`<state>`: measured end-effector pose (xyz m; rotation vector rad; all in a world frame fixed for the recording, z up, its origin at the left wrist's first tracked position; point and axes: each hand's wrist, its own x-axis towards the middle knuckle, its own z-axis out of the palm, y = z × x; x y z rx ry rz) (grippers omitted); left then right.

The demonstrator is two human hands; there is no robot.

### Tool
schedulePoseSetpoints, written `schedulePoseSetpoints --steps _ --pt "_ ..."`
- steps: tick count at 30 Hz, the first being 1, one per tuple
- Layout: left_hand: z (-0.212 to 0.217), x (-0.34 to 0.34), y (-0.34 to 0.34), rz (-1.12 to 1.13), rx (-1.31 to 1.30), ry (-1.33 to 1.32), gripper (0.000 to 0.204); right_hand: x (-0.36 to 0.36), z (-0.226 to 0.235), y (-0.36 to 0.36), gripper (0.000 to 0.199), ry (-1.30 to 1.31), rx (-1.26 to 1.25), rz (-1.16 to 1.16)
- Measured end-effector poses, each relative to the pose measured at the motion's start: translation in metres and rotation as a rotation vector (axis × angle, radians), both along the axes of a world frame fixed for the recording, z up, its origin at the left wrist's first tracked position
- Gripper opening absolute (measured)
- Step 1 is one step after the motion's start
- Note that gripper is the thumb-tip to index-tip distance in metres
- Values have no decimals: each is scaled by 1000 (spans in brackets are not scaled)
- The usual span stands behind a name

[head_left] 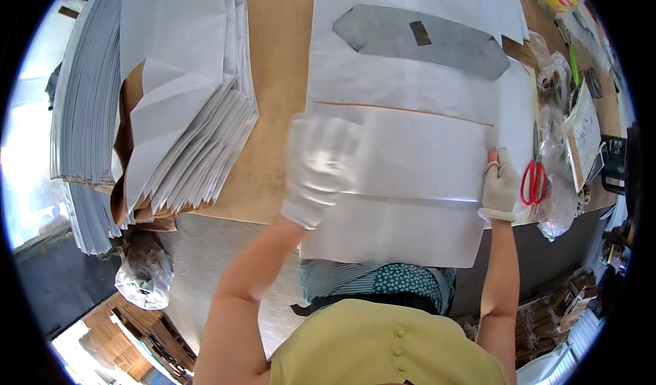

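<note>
In front of me lies a white paper sack (410,156) with a brown strip along its top edge and a crease across it. Its lower end hangs over the table edge toward my lap. My left hand (321,166), in a white glove, is over the sack's left edge, its fingers smeared by motion. At the right edge of the sack rests my right hand (501,185), in a white glove with a bare fingertip showing. Its fingers point forward and lie along the paper. Beyond the sack, a grey pointed-ended metal plate (458,43) with a dark patch lies on more white paper.
Stacked white paper sacks (181,29) with folded ends fill the table's left side. Red-handled scissors (534,181) lie right of my right hand, among clear plastic bags (555,159). A plastic-wrapped bundle (143,272) sits below the table's left edge. The brown tabletop (277,57) shows between stacks.
</note>
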<state>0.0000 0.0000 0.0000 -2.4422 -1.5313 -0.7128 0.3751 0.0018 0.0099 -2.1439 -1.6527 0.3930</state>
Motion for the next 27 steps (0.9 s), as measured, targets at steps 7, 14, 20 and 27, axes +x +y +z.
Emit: schedulePoseSetpoints --steps 7,14,20,27 --pt "8 10 12 -129 -201 -146 58 -8 6 5 34 228 20 -83" --pt "22 12 16 -106 -290 -71 51 -31 37 21 48 -387 -219 -9" --pt "18 44 39 73 -426 -60 40 -207 -27 15 60 -180 514 518" --pt "11 35 37 39 -173 -26 45 -80 -5 17 60 -241 346 324"
